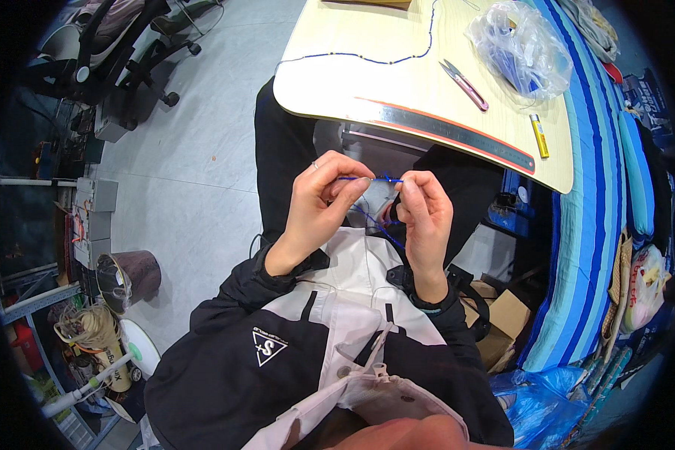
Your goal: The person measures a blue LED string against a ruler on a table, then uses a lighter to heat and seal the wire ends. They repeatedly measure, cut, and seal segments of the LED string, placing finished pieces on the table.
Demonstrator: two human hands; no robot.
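Over my lap, just off the table's near edge, a blue beaded strand (383, 179) stretches between my two hands. My left hand (319, 199) pinches one part of it between thumb and forefinger. A short way to the right, my right hand (425, 214) grips it with thumb and fingers. A loose length of the strand dangles below, between the hands. Another blue strand with small gold-looking beads (390, 63) lies curved across the pale table (330, 90). A steel ruler (450, 135) rests along the table's near edge, beyond my hands.
Pink-handled thread snips (469, 91), a yellow lighter (539, 136) and a clear plastic bag (521, 52) holding blue things are on the table. A blue-striped bed (585, 225) runs along the right. On the left are an office chair (90, 56) and a waste bin (131, 277).
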